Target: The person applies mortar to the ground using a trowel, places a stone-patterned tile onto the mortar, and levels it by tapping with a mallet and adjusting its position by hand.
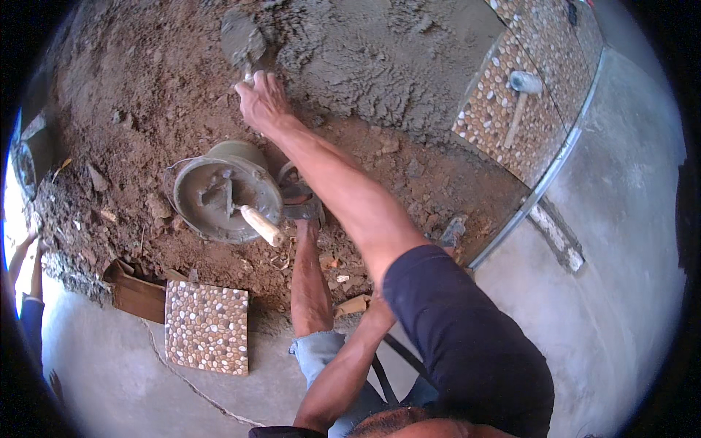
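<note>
the right hand (264, 102) had its fingers clamped on a trowel (243, 38), whose mortar-smeared blade was just beyond the fingertips. wet mortar (380, 66) spread to the right of these fingers; a bucket (244, 151) stood near, below them. pebbled tiles (544, 131) bearing a mallet (524, 82) lay well apart rightward. the left hand (378, 314) was partly hidden; its fingers' state could not be told.
</note>
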Tool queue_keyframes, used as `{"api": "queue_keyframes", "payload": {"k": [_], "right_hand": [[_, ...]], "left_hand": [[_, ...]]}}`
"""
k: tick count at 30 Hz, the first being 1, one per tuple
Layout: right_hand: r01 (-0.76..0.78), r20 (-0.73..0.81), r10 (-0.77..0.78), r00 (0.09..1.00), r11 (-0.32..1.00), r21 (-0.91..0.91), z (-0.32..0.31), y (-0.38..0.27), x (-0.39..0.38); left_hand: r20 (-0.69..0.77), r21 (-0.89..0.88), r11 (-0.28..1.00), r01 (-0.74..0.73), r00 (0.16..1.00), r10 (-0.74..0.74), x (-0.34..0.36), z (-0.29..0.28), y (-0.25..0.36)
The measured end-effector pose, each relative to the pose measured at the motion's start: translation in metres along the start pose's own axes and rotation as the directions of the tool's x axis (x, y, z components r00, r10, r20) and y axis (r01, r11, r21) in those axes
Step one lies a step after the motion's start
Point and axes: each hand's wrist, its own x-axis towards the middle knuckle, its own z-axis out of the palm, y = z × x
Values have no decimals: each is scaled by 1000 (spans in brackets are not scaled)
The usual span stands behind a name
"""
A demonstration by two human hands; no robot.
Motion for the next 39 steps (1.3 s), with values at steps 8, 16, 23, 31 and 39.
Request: {"api": "queue_keyframes", "payload": {"k": [8,16,23,31,39], "right_hand": [[-496,413,400,818,854,154,-139,74,-246],[-779,183,798,574,601,-176,-201,278,-472],[-774,80,779,622,627,-83,-205,400,-558],[-538,142,532,834,843,2,-183,410,-492],[-429,229,411,882,903,32,-170,364,-415]], "left_hand": [[113,-103,987,119,988,-108,18,-41,36],[147,-74,979,187,973,-175,68,22,58],[281,49,970,239,928,-243,68,132,6],[283,108,961,253,919,-274,65,157,-25],[342,85,939,334,875,-342,76,145,-9]]}}
